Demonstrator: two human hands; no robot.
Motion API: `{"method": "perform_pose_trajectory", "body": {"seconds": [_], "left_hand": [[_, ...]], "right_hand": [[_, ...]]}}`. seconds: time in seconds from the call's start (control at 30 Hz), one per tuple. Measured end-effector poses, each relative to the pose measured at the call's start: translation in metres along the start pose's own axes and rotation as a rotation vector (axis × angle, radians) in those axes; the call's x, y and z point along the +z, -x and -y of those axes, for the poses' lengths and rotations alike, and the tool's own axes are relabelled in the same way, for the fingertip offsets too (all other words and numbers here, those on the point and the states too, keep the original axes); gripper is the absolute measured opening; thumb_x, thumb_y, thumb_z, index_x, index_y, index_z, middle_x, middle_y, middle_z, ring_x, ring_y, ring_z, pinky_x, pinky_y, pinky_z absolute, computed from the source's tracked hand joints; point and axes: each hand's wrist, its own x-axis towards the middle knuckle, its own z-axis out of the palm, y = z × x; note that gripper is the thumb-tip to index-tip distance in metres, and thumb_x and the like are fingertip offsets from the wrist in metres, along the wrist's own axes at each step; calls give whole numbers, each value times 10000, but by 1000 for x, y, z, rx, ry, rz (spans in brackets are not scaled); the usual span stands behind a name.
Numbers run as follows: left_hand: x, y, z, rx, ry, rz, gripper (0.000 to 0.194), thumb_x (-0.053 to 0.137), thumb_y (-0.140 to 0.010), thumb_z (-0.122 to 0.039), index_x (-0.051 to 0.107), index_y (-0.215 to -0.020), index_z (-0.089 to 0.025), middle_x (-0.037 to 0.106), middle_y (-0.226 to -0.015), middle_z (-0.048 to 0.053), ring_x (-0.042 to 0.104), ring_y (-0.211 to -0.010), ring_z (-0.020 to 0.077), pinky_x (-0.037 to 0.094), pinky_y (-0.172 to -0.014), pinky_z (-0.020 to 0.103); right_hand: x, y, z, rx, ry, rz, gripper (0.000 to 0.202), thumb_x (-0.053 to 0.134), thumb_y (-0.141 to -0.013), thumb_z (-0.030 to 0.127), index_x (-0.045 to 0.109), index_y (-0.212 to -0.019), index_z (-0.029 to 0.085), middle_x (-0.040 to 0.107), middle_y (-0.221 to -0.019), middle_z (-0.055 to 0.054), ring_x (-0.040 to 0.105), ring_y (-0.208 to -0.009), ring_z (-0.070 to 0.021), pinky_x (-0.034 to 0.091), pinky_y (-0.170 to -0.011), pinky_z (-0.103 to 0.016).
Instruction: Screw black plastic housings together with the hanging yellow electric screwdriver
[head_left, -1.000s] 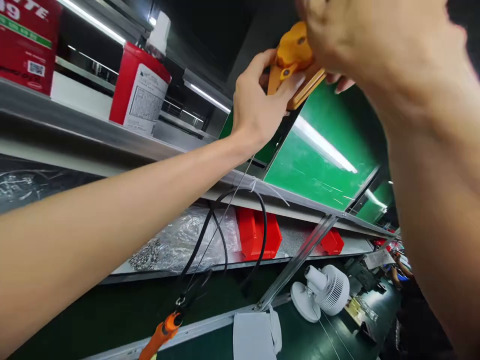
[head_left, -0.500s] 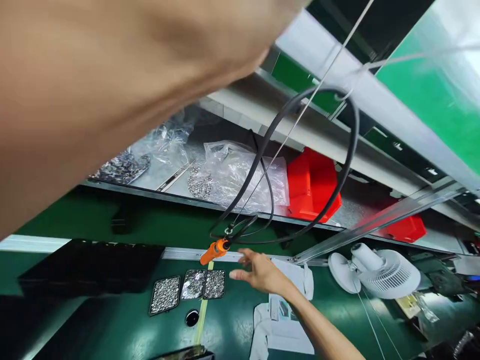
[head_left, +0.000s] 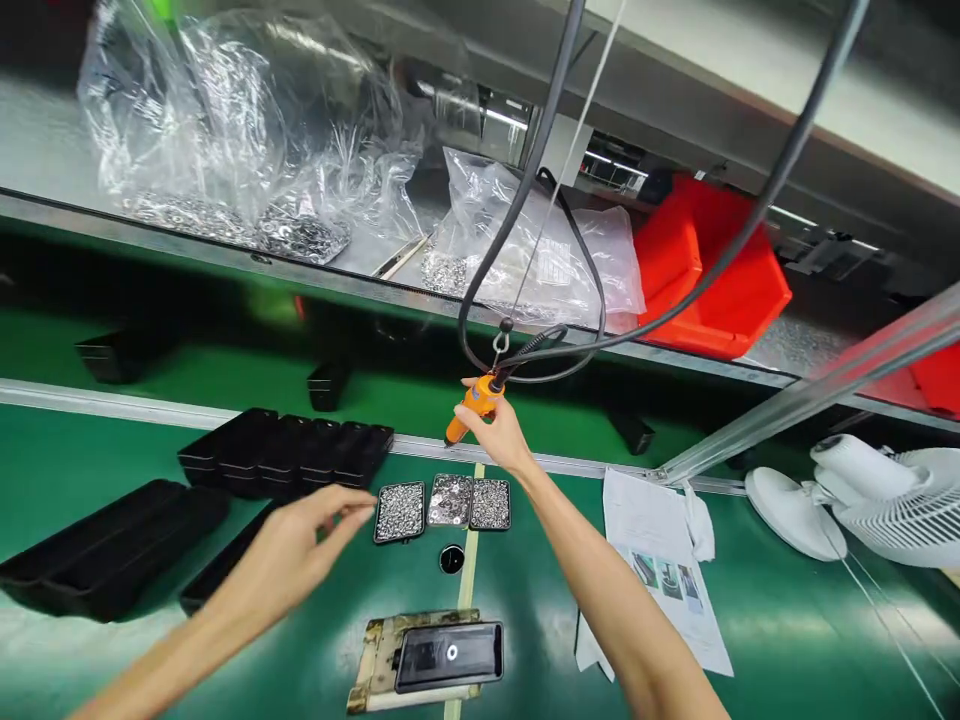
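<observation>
My right hand [head_left: 499,432] is wrapped round an orange electric screwdriver [head_left: 477,402], which hangs from a cord with its tip pointing down left. My left hand [head_left: 311,530] reaches in from the left, thumb and fingers apart at the base, tips close together by the edge of a tray of small metal parts [head_left: 400,512]. I see nothing in it. Right of that stand a tray of flat shiny pieces [head_left: 450,500] and another tray of small parts [head_left: 491,503]. Below lie a round black piece [head_left: 451,559] and a black rectangular housing [head_left: 450,655] on a worn fixture [head_left: 375,660].
Black bins [head_left: 285,455] stand at the left. A shelf [head_left: 360,275] above holds plastic bags [head_left: 247,130] and a red bin [head_left: 705,270]. A black cable [head_left: 525,190] loops overhead. Printed sheets [head_left: 667,570] and a white fan [head_left: 892,490] are at the right.
My right hand has closed on the orange screwdriver. The large blurred arm at upper left is gone, and my left hand now shows by the trays. The view has tilted down.
</observation>
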Motion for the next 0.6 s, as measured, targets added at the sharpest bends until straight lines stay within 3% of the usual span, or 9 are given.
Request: {"method": "perform_pose_trajectory", "body": {"seconds": [0.1,0.2,0.37,0.53,0.6], "left_hand": [[68,-7,42,98,-126,52,261,757,-1075,-426,760,-1167,-182,791,-1172,59,773,-1091,217,667,-1002,452],[109,-24,65,153,-233,50,304,759,-1071,-433,748,-1250,-188,774,-1289,81,757,-1180,243,650,-1060,493],[132,-40,71,116,-311,32,373,746,-1077,-460,724,-1340,-197,749,-1376,100,748,-1219,257,650,-1067,506],[132,-43,83,68,-239,-31,385,754,-1073,-451,716,-1357,-194,748,-1372,98,754,-1196,253,662,-1039,492],[141,-53,72,108,-151,-68,398,755,-1072,-455,712,-1372,-197,742,-1392,101,751,-1211,259,660,-1047,498]], "right_hand": [[3,5,-8,-73,-14,-25,434,820,-975,447,716,-1316,200,778,-1017,-24,764,-950,-229,632,-965,-453],[-4,25,-12,-121,-54,-66,486,774,-1011,506,685,-1394,220,769,-949,-6,780,-908,-219,641,-891,-395],[-21,70,-12,-119,-116,-161,517,843,-994,456,683,-1436,242,695,-824,65,689,-709,-148,638,-805,-331],[-30,93,-6,-36,-149,-139,314,757,-1119,405,716,-1319,167,766,-1108,-43,747,-818,-160,671,-727,-319],[-29,101,7,-8,-135,-152,301,756,-1117,437,730,-1238,163,767,-1006,-19,733,-750,-143,653,-685,-289]]}}
